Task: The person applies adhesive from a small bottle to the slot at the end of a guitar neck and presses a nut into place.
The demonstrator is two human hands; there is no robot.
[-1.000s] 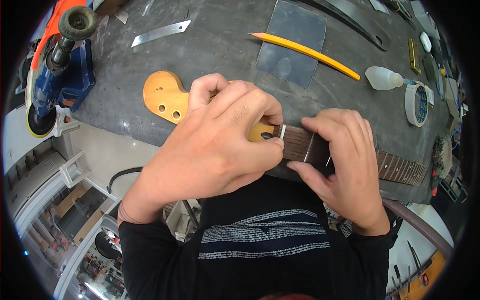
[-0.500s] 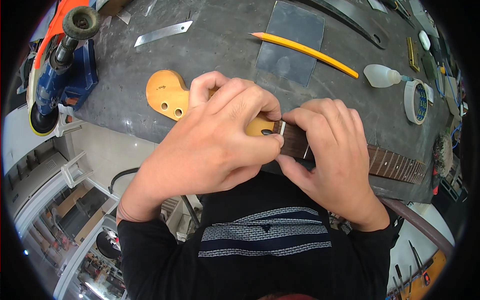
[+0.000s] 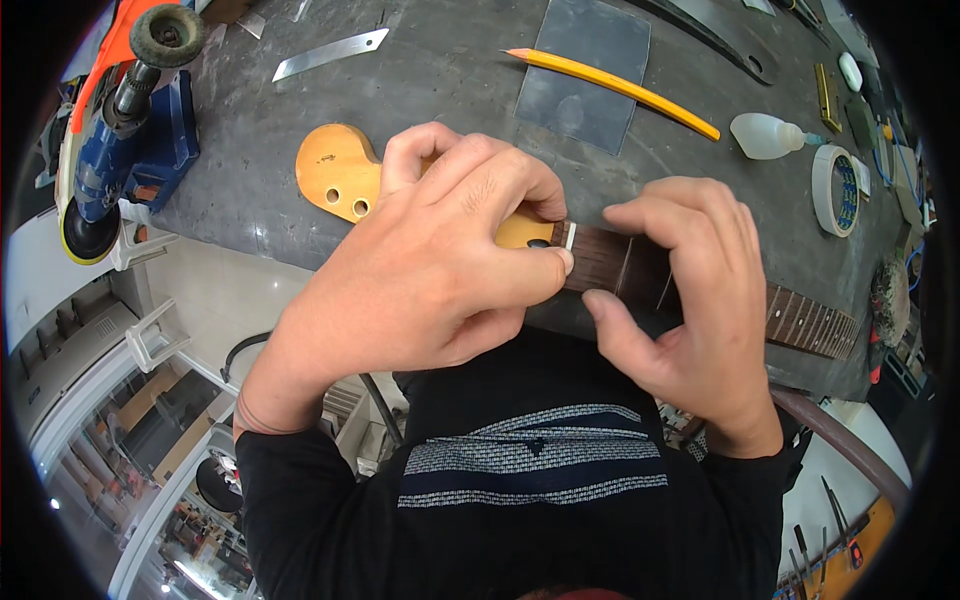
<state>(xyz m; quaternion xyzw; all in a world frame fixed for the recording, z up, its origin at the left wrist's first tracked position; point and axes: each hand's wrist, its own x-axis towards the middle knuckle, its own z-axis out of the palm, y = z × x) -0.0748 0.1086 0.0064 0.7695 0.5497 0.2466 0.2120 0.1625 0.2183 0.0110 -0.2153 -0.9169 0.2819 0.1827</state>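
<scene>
A guitar neck lies across the bench in front of me, its yellow headstock (image 3: 335,168) to the left and its dark fretboard (image 3: 600,262) running right. Between them sits a narrow white nut (image 3: 571,236). My left hand (image 3: 440,240) covers much of the headstock, with thumb and index finger closed on the two ends of the nut. Just right of it, my right hand (image 3: 700,290) hovers over the fretboard, fingers and thumb apart and holding nothing. Part of the fretboard is hidden under that hand.
Beyond the neck lie a yellow pencil (image 3: 640,94), a dark sheet of abrasive-looking paper (image 3: 572,118) and a blade (image 3: 330,55). A small bottle (image 3: 765,136) and a tape roll (image 3: 835,190) stand at right. A blue bench grinder (image 3: 105,170) is at far left.
My right hand has come off the nut end and moved right, its thumb and fingers spreading apart. My left hand keeps its pinch at the nut.
</scene>
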